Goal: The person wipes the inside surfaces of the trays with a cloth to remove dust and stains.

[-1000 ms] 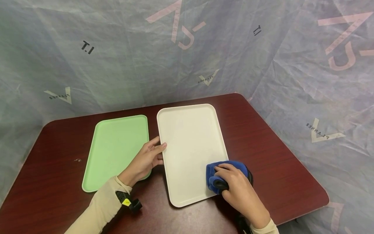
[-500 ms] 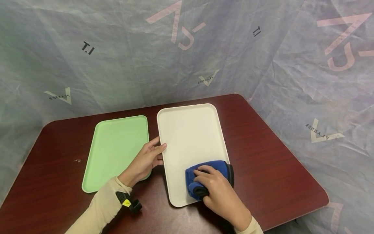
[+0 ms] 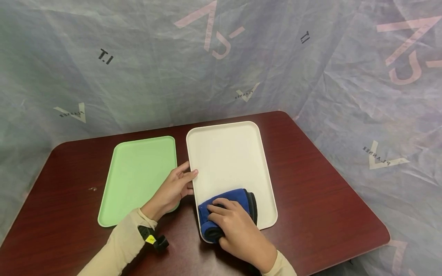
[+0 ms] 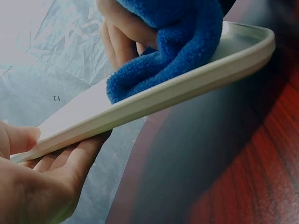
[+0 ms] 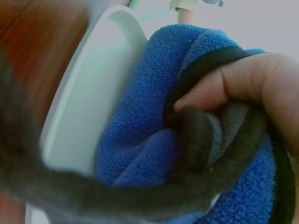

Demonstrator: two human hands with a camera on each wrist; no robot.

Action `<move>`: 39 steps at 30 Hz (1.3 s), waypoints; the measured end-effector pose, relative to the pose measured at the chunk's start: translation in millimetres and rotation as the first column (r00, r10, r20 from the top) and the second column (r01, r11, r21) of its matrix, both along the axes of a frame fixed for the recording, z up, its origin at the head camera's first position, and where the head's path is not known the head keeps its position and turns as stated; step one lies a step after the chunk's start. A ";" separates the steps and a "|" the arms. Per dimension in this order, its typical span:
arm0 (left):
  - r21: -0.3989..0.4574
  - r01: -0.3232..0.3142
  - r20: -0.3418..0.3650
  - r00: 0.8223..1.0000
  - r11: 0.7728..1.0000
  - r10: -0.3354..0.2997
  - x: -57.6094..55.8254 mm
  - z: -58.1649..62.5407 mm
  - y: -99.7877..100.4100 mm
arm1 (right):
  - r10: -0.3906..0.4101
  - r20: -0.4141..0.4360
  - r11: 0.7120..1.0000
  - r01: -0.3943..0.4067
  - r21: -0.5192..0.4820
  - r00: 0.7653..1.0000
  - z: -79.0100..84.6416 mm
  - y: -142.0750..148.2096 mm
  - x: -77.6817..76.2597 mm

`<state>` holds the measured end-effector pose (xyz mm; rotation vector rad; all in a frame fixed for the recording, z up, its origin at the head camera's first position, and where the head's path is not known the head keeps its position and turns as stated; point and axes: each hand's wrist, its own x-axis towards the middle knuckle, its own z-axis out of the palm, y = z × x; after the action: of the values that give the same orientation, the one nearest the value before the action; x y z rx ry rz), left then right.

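A white tray with a low rim is held by its left edge in my left hand. The left wrist view shows the thumb over the rim, the fingers underneath, and the tray raised off the table. My right hand grips a bunched blue cloth with dark edging and presses it on the tray's near left corner. In the right wrist view the thumb digs into the folds of the cloth; the other fingers are hidden there.
A green tray lies on the dark red table, left of the white one and partly behind my left hand. Grey printed sheeting hangs behind the table and along its right side.
My right hand has slid the blue cloth leftward across the near end of the white tray, from its right corner to its left. The left hand keeps its hold in nearly the same place.
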<state>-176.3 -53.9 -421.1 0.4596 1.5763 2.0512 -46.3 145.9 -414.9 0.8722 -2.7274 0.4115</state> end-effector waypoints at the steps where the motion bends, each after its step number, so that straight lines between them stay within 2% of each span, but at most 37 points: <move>1: 0.000 0.003 0.001 1.000 1.000 -0.003 -0.1 -0.2 -0.1 | -0.001 0.001 1.000 0.001 0.007 1.000 0.1 -0.6 0.1; 20: -0.005 0.008 -0.003 1.000 1.000 -0.008 0.5 -1.1 0.3 | -0.001 0.047 1.000 0.002 -0.020 0.999 -6.8 6.7 9.8; 32: -0.002 0.020 -0.025 0.999 1.000 -0.020 -1.3 -3.8 0.6 | -0.107 0.042 0.990 0.110 -0.088 0.993 -4.0 42.5 10.5; 39: 0.009 0.026 0.000 1.000 1.000 -0.026 -1.1 -3.8 1.3 | -0.190 0.031 0.976 0.193 -0.103 0.981 -4.3 62.5 11.7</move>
<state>-177.5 -52.6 -424.9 0.4807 1.5538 2.0388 -34.7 208.4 -419.2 0.5748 -2.7475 0.5212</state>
